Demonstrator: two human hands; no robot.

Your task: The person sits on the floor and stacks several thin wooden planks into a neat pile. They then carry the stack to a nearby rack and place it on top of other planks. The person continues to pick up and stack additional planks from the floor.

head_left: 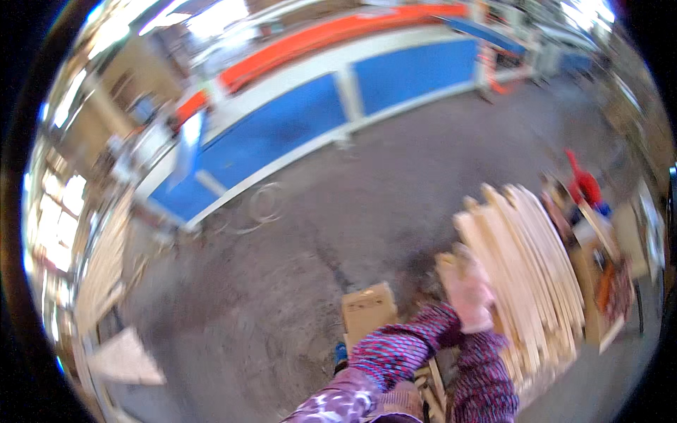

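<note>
My right hand (471,292), in a pale pink glove, is beside the left edge of a stack of light wooden strips (525,275). Its fingers point away from me and look stretched out, though motion smears them. Whether they touch the strips is unclear. My left forearm (402,349), in a purple, pink and blue patterned sleeve, reaches across to the right wrist. The left hand itself is hidden there, so its fingers do not show. A similar knitted sleeve (486,384) covers my right forearm.
A brown cardboard box (369,310) is on the floor just left of my hands. Far ahead stands a long machine with blue panels (416,77) and an orange bar (338,32). Right of the strips are a red object (585,187) and cardboard. Long boards (106,261) lie at the left.
</note>
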